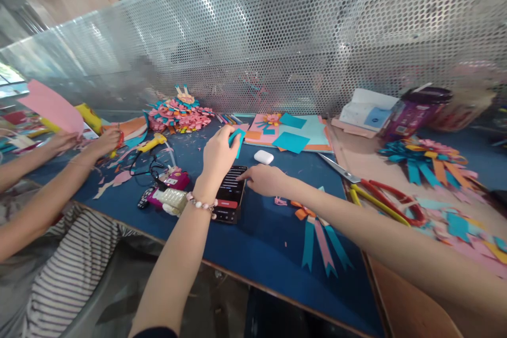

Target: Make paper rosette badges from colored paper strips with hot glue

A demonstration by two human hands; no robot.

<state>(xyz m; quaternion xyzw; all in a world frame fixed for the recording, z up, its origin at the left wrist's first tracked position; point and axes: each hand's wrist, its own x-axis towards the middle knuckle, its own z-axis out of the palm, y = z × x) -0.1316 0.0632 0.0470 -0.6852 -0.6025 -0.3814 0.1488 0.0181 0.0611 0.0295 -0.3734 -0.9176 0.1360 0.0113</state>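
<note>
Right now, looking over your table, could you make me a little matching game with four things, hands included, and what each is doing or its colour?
Things:
1. Left hand
2. Right hand
3. Small rounded case
4. Glue gun

Clues:
A. Pointing at the phone
B. White
C. Yellow
D. Holding teal paper

Pairs: 1-D, 2-A, 3-B, 4-C.

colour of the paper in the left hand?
Teal. The paper in the left hand shows in the head view, the only one.
</note>
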